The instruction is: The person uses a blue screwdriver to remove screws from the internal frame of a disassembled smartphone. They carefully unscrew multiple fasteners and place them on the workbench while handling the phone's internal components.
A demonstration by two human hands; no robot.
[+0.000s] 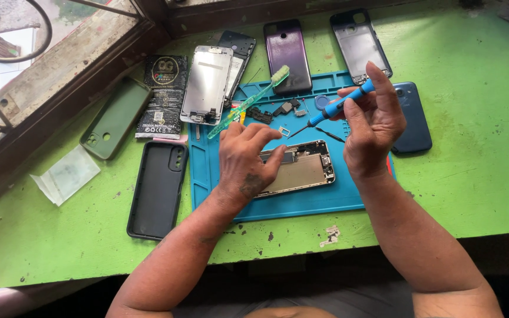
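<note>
Head view | opened phone (298,168) lies back-off on blue mat (219,176), insides bare | left hand (245,159) presses its edge, fingers curled, gripping nothing | right hand (372,121) pinches blue screwdriver (340,106), tip above phone | loose small parts (284,109) already out; reassembly judged undone.

Two bare forearms without sleeves, no gloves, rings or watch, left hand (247,160) with a dark smudged mark on its back near the wrist, right hand (374,126) unmarked, short trimmed fingernails
</note>
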